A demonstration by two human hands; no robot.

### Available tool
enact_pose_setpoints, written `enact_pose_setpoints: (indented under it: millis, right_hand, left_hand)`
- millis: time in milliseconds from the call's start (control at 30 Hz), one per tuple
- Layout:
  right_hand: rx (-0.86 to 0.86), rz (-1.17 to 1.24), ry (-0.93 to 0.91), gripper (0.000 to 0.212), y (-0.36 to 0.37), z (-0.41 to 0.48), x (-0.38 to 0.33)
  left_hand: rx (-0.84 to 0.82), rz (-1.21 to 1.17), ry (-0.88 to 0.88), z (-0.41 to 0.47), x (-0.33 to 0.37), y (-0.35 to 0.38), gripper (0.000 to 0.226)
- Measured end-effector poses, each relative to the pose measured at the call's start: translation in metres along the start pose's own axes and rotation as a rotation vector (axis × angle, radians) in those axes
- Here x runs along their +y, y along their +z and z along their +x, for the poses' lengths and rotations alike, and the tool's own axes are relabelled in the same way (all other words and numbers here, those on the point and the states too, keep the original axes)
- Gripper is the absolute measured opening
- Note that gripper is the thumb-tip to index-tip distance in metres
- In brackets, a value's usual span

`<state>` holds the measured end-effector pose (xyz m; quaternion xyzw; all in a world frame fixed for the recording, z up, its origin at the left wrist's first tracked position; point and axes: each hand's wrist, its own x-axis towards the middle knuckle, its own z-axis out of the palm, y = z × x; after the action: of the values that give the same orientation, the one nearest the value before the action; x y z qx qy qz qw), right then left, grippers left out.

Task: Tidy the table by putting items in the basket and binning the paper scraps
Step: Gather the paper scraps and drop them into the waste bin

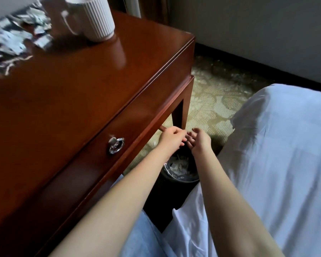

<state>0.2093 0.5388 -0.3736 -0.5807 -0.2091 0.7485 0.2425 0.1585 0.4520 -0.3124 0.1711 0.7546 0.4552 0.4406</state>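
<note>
Both my hands hang over a black bin [182, 179] that stands on the floor beside the table's corner leg. White paper scraps [179, 166] lie inside it. My left hand [171, 139] has its fingers bent down toward the fingertips of my right hand [199, 143]; what is under the left fingers is hidden. The right hand is turned palm up with relaxed fingers and holds nothing I can see. More torn paper scraps [17, 36] lie in a blurred heap at the far left of the brown wooden table [72, 80].
A white ribbed vessel [98, 17] stands at the back of the table. A drawer with a metal ring pull [116, 145] faces me. A bed with a white sheet [285, 154] fills the right side. Patterned carpet [211, 101] lies between.
</note>
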Motion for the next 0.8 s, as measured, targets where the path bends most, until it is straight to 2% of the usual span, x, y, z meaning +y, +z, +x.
enact_pose_setpoints:
  millis: [133,267,433,533,633,800]
  right_hand:
    - [-0.077,0.056,-0.102,0.016,0.008,-0.041,-0.019]
    - [-0.180,0.138,-0.223,0.010,0.022,-0.087,-0.047]
    - [-0.354,0.158,-0.382,0.015,0.051,-0.157,-0.082]
    - [-0.488,0.149,-0.406,0.018,0.073,-0.196,-0.090]
    - [-0.526,0.063,-0.454,0.015,0.101,-0.231,-0.084]
    - [-0.569,-0.122,-0.414,0.011,0.156,-0.262,-0.057]
  left_hand:
    - [0.087,0.021,0.262,-0.036,0.025,-0.013,0.007]
    - [0.147,-0.009,0.460,-0.070,0.061,-0.028,0.023]
    - [0.240,-0.103,0.635,-0.118,0.103,-0.061,0.021]
    - [0.323,-0.159,0.680,-0.138,0.117,-0.092,0.015]
    - [0.442,-0.243,0.664,-0.149,0.121,-0.131,0.017]
    - [0.610,-0.352,0.624,-0.166,0.117,-0.197,0.020]
